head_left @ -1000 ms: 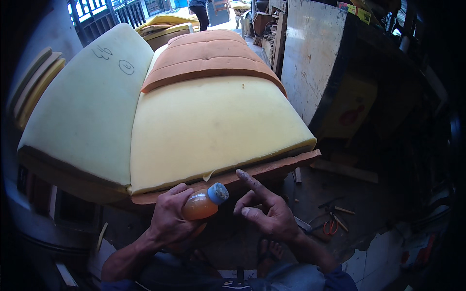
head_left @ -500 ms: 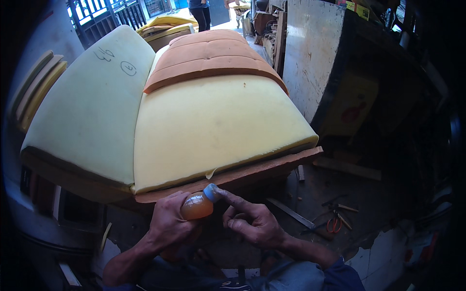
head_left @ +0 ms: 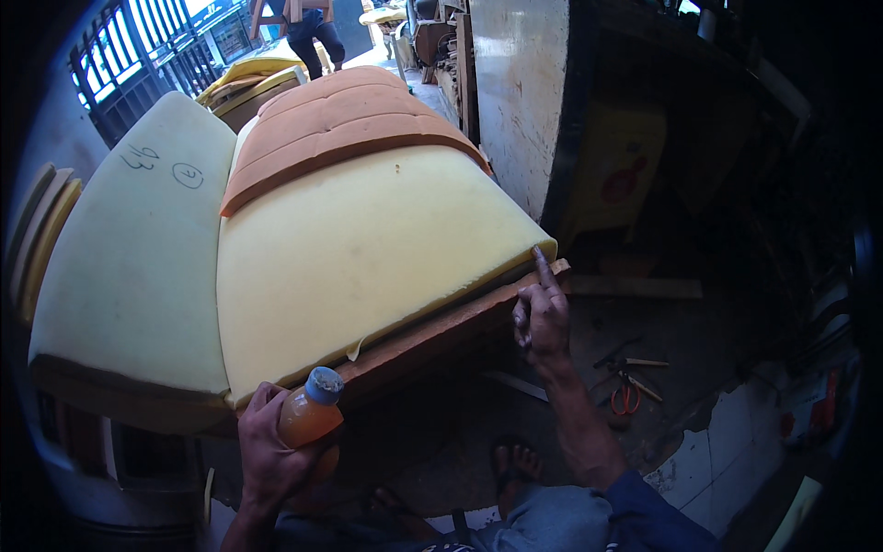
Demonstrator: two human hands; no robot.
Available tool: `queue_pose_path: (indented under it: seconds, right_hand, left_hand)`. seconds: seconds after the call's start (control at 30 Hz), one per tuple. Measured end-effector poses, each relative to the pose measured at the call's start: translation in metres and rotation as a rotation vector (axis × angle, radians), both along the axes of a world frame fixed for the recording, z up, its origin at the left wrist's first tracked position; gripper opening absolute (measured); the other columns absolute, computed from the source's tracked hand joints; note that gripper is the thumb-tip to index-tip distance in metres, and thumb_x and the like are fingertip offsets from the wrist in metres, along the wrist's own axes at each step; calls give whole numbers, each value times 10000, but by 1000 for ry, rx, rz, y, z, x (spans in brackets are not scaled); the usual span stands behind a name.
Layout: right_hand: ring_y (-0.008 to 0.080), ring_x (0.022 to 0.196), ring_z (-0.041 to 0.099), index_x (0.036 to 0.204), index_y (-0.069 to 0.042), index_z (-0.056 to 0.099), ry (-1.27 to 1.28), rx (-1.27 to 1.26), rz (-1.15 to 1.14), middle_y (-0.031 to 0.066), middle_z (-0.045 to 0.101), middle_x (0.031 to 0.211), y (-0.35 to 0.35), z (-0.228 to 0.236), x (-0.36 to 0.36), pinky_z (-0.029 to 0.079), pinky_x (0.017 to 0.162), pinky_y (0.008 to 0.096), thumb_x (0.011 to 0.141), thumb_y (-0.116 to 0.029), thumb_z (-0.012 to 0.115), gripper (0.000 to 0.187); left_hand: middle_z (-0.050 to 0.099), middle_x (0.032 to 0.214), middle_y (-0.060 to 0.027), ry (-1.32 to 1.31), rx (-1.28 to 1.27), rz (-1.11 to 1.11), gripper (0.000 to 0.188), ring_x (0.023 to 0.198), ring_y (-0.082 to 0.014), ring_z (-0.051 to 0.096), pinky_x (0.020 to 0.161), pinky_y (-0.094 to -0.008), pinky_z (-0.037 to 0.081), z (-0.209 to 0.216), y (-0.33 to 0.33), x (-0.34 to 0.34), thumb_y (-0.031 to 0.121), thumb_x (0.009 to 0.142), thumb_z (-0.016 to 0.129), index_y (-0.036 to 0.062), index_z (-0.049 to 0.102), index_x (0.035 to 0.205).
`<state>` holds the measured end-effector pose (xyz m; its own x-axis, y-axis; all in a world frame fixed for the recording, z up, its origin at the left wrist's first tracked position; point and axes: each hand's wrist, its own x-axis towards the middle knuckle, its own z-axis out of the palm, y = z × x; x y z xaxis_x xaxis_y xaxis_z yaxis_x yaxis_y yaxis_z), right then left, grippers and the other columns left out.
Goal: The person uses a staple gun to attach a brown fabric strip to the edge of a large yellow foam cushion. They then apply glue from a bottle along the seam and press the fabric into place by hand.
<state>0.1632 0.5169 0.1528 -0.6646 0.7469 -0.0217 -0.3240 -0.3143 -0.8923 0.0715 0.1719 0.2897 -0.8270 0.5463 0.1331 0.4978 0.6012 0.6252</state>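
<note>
My left hand [head_left: 267, 460] is wrapped round a clear plastic bottle [head_left: 306, 419] of orange liquid with a blue cap, held upright near the front left of the seat. The top of the cap looks crusted. My right hand [head_left: 544, 322] holds nothing; its index finger points forward and touches the front right corner of a yellow foam pad [head_left: 377, 248], while its other fingers curl in. Beneath the pad runs a reddish-brown front edge [head_left: 441, 331], with a dark gap between them. A small foam flap [head_left: 355, 350] sticks out at the pad's front edge.
Orange quilted foam [head_left: 359, 129] covers the pad's far end. A pale green foam panel [head_left: 129, 267] with marker writing leans along the left. Scissors with orange handles [head_left: 625, 398] and other tools lie on the floor at right. At the back stands a person [head_left: 313, 37].
My right hand has moved from the bottle cap, forward and right, to the pad's corner. My left hand has carried the bottle left and down. The view has shifted right.
</note>
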Motion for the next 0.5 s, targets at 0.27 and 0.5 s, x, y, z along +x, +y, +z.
queue_pose_path:
  seconds: [0.27,0.5]
  right_hand:
    - [47,479,450,1649,-92,335,-128,206,83,-26,518,599,-41,17,-6,421,462,228,945,-15,451,717]
    - [93,533,565,1664,-93,284,-402,448,221,29,602,601,-72,6,-3,534,611,275,911,-72,495,782]
  left_hand:
    - [614,893,-115,26,14,-31,435,811,-278,630,758,-409,508,0,4,0,228,626,938,-3,721,924]
    - [627,895,-126,-6,15,-22,444,816,-291,651,743,-412,513,1,7,-5,237,617,946,-8,721,911]
